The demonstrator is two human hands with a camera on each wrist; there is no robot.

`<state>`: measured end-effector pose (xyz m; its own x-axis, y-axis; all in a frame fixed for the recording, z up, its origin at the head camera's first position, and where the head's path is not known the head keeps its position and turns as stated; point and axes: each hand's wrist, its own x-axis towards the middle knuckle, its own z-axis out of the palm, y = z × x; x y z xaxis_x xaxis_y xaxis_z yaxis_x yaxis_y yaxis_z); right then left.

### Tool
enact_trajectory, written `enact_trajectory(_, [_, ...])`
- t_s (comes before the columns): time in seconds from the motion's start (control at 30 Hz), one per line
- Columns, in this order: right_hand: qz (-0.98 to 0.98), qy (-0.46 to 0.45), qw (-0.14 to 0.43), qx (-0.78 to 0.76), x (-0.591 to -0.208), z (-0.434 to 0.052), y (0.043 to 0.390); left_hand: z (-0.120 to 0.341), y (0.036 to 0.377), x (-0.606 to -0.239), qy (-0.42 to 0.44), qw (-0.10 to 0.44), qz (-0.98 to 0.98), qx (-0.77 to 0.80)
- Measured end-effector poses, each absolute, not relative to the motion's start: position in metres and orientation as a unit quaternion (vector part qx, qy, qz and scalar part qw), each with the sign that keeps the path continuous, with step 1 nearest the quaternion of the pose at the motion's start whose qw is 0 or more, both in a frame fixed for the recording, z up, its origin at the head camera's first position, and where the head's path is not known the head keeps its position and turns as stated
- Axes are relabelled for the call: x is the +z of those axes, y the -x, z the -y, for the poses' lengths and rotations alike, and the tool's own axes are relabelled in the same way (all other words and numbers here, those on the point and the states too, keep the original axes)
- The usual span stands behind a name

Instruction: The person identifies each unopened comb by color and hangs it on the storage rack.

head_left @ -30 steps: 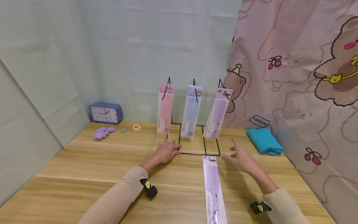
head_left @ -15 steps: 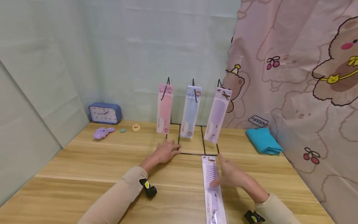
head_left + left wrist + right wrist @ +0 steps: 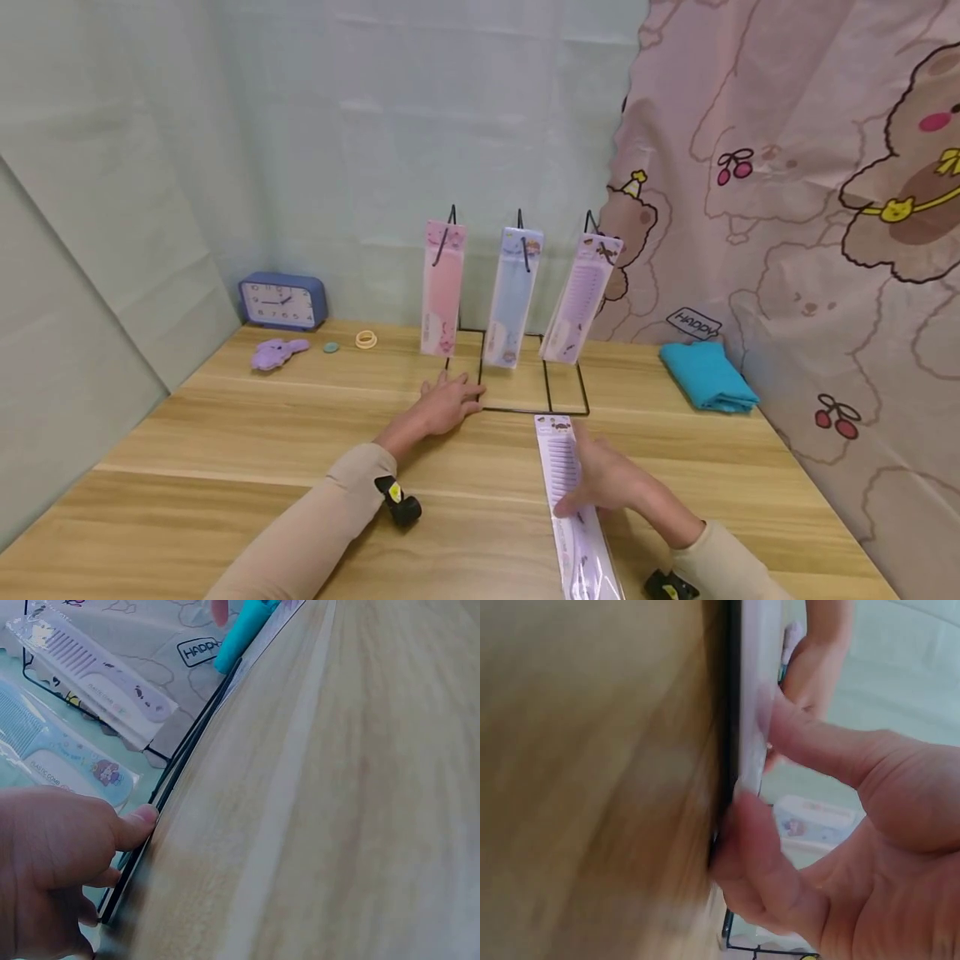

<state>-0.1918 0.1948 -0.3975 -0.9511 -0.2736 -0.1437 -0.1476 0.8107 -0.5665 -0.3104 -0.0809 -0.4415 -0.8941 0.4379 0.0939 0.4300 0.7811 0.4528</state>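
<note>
A purple comb in clear packaging (image 3: 561, 467) lies on the table in front of a black wire display rack (image 3: 532, 411). My right hand (image 3: 611, 477) grips it from the right, thumb over its face and fingers at its edge; in the right wrist view the package (image 3: 754, 712) shows edge-on between thumb and fingers. My left hand (image 3: 442, 404) rests spread at the front left of the rack's base, and its thumb touches the base wire in the left wrist view. Packaged combs hang from the rack's hooks: pink (image 3: 442, 292), blue (image 3: 513, 296) and purple (image 3: 581, 304).
At the back left stand a blue alarm clock (image 3: 283, 300), a purple hair clip-like item (image 3: 276, 354), a small green disc (image 3: 331, 347) and a cream ring (image 3: 366, 339). A folded turquoise cloth (image 3: 707, 377) lies at the right. Curtains hang behind the table.
My right hand has come down and left from beside the rack onto the lying comb package, whose top has shifted slightly left. The hanging purple combs have swung. My left hand stays put.
</note>
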Motion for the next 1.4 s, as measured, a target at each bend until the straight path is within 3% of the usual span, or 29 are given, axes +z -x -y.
enact_trajectory(0.53, [-0.858, 0.137, 0.216, -0.445, -0.387, -0.221, 0.203, 0.079, 0.308, -0.442, -0.228, 0.016, -0.944, 0.239])
enact_trajectory(0.7, [-0.835, 0.171, 0.214, -0.476, -0.368, -0.233, 0.208, 0.079, 0.307, -0.441, -0.225, 0.018, -0.944, 0.24])
enact_trajectory(0.8, [-0.831, 0.196, 0.163, -0.494, -0.352, -0.24, 0.206, 0.079, 0.308, -0.442, -0.222, 0.021, -0.945, 0.238])
enact_trajectory(0.97, [-0.817, 0.261, -0.029, -0.514, -0.329, -0.248, 0.202, 0.08, 0.309, -0.441, -0.223, 0.019, -0.945, 0.239])
enact_trajectory(1.07, [-0.802, 0.29, -0.107, -0.511, -0.322, -0.252, 0.202, 0.08, 0.308, -0.439, -0.224, 0.018, -0.944, 0.24])
enact_trajectory(1.2, [-0.789, 0.314, -0.131, -0.511, -0.319, -0.254, 0.203, 0.08, 0.309, -0.437, -0.224, 0.019, -0.946, 0.235])
enact_trajectory(1.4, [-0.781, 0.325, -0.113, -0.521, -0.319, -0.25, 0.207, 0.079, 0.31, -0.438, -0.223, 0.019, -0.946, 0.233])
